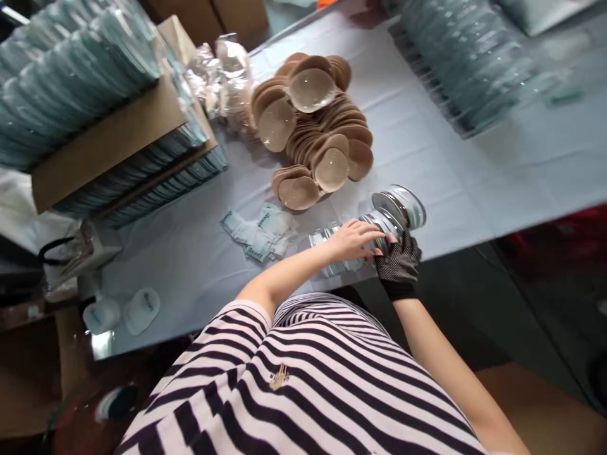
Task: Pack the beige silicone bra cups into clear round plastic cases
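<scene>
A row of round clear plastic cases (334,235) lies along the near edge of the table. My bare left hand (356,240) rests across this row, its fingers stretched to the right. My right hand (399,260), in a dark striped glove with bare fingertips, curls round the right part of the row, close to the left fingertips. Just beyond it, larger round clear cases (401,205) with something brown inside lean together. Brown cup-shaped pads (327,126) with shiny clear film are heaped farther back. The fingers partly hide the cases between my hands.
Small printed packets (260,235) lie left of my hands. Cardboard trays of upright clear packs (109,126) stand at the left, beside crinkled clear wrapping (227,79). Another long row of clear packs (467,63) is at the back right. White printed pieces (141,311) lie near the left corner.
</scene>
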The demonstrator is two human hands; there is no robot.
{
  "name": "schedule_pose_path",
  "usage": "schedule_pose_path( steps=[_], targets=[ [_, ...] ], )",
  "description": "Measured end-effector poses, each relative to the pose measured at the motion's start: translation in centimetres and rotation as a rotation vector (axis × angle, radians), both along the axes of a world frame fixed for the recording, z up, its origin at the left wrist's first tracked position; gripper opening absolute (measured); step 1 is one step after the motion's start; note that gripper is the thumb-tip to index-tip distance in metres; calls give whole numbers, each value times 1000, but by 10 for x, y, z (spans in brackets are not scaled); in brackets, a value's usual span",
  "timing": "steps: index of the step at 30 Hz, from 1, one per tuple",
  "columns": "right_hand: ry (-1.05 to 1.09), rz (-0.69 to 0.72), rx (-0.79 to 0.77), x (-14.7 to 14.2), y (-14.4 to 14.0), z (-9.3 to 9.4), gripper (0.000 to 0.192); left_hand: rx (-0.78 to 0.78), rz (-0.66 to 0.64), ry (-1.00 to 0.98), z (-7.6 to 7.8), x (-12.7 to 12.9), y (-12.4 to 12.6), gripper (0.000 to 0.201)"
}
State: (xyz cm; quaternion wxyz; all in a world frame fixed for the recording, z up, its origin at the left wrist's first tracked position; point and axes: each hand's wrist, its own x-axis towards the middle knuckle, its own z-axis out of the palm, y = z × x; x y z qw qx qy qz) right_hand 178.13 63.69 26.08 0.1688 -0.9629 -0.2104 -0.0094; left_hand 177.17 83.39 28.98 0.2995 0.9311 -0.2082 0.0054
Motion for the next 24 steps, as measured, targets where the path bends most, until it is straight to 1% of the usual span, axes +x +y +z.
schedule_pose_path(
  steps=[1,3,5,7,8,10,12,13,15,16,18,21,24],
  targets=[
    [-50,15,38,1,2,2,55,-43,89,-15,-2,-9,14,46],
    [-120,103,106,7,17,10,51,-114,340,-16,-10,-38,49,45],
    [-132,240,115,19,46,20,47,-135,631,29,-22,-77,88,42],
    [-118,365,54,42,89,29,46,-84,877,117,-36,-119,124,39],
    [-114,415,10,57,114,33,46,-56,950,160,-43,-138,139,38],
    [-114,513,-88,94,164,39,50,-25,1016,195,-56,-170,158,35],
    [-75,648,-220,130,208,44,51,-27,1011,186,-65,-188,167,32],
    [-38,727,-305,145,227,46,49,-37,997,173,-68,-192,168,31],
    [30,867,-478,166,255,48,42,-69,970,142,-71,-187,166,30],
    [54,912,-548,171,263,49,38,-89,959,124,-71,-179,164,29],
    [91,947,-621,173,272,48,33,-130,921,95,-67,-154,158,29],
    [136,902,-647,165,271,44,37,-136,822,55,-54,-96,151,29],
    [134,797,-673,155,268,44,45,-37,780,8,-37,-31,150,35]
  ],
)
